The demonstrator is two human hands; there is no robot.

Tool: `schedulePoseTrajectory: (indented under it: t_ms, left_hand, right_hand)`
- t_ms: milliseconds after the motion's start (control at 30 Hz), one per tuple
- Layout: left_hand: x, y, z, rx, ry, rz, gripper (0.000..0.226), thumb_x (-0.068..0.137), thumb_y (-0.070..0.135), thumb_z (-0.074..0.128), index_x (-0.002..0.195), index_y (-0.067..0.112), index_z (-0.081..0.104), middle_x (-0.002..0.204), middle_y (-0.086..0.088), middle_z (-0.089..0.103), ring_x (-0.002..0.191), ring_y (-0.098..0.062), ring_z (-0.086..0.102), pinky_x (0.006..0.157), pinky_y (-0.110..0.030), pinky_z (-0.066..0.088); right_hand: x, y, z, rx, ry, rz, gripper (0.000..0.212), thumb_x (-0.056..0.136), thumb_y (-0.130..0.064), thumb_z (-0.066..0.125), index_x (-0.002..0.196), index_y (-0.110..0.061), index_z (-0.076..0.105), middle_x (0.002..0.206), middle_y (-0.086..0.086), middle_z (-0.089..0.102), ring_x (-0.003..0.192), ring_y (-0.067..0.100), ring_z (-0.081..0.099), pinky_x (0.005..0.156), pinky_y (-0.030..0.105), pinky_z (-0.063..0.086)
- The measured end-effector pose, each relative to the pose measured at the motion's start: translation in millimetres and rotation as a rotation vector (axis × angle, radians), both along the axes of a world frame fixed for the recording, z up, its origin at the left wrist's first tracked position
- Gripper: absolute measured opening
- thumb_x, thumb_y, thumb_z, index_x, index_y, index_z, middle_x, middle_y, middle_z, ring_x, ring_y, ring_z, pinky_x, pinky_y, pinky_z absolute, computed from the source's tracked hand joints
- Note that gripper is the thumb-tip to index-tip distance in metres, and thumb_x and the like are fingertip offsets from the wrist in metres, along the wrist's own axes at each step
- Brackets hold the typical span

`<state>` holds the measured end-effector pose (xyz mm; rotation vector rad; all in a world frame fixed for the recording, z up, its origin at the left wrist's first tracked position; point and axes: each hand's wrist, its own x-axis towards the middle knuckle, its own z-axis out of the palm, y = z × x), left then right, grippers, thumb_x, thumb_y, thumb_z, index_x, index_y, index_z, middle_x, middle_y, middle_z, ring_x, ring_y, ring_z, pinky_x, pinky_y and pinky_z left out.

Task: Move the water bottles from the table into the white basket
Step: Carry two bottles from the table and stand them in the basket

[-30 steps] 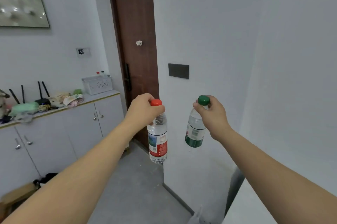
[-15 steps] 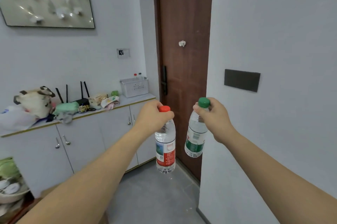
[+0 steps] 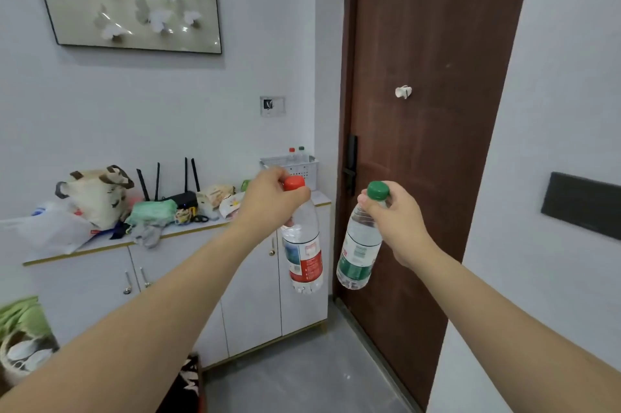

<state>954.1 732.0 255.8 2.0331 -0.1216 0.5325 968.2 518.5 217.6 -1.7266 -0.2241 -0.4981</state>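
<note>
The red-capped bottle (image 3: 304, 244) hangs upright in the air from the left hand (image 3: 272, 202), whose fingers are wrapped around its neck just under the cap, and the green-capped bottle (image 3: 361, 244) hangs beside it from the right hand (image 3: 395, 217), gripped the same way at the neck and tilted so its base swings toward the other bottle; the two bases are near each other but apart. Both are clear bottles held out in front of the body, above the grey floor (image 3: 302, 375) and short of the table (image 3: 188, 231). The white basket (image 3: 295, 165) stands at the table's right end, next to the wall corner, partly hidden behind the left hand, with two more bottles already upright in it, a red cap and a green cap showing above its rim. Left of the basket the table top is crowded: crumpled wrappers, a black router (image 3: 183, 199) with four upright antennas, a green bundle, a cream bag with brown handles (image 3: 97, 192) and a white plastic bag. The brown door (image 3: 426, 130) rises just right of the table, and a white wall (image 3: 551, 177) closes in the right side. Open floor lies between the person and the cabinet doors below the table.
</note>
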Motion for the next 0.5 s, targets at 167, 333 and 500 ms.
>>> schedulePoseTrajectory:
  t_ms: [167,333,500]
  left_hand:
    - [80,42,-6,0.043,0.006,0.016,0.016,0.078,0.027,0.073,0.086,0.02,0.06,0.073,0.0,0.062,0.042,-0.011,0.061,0.05,-0.033,0.058]
    - [181,89,0,0.021,-0.009,-0.032,0.018,0.078,0.024,0.073,0.088,0.015,0.061,0.074,-0.001,0.058,0.048,-0.017,0.061,0.046,-0.029,0.054]
    - [268,123,22,0.036,-0.035,-0.081,0.017,0.079,0.023,0.073,0.089,0.017,0.061,0.077,-0.002,0.058,0.054,-0.017,0.059,0.043,-0.019,0.048]
  right_hand:
    - [79,49,-1,0.03,-0.017,0.049,0.016,0.086,-0.021,0.07,0.094,-0.031,0.061,0.1,-0.006,0.069,0.096,0.01,0.064,0.087,0.029,0.049]
    - [177,96,1,0.031,-0.032,0.054,0.015,0.087,-0.02,0.07,0.093,-0.031,0.061,0.099,-0.006,0.069,0.094,0.008,0.063,0.08,0.023,0.046]
    - [262,130,22,0.034,-0.03,0.013,0.017,0.087,-0.019,0.07,0.091,-0.033,0.059,0.098,-0.008,0.067,0.092,0.005,0.062,0.073,0.019,0.044]
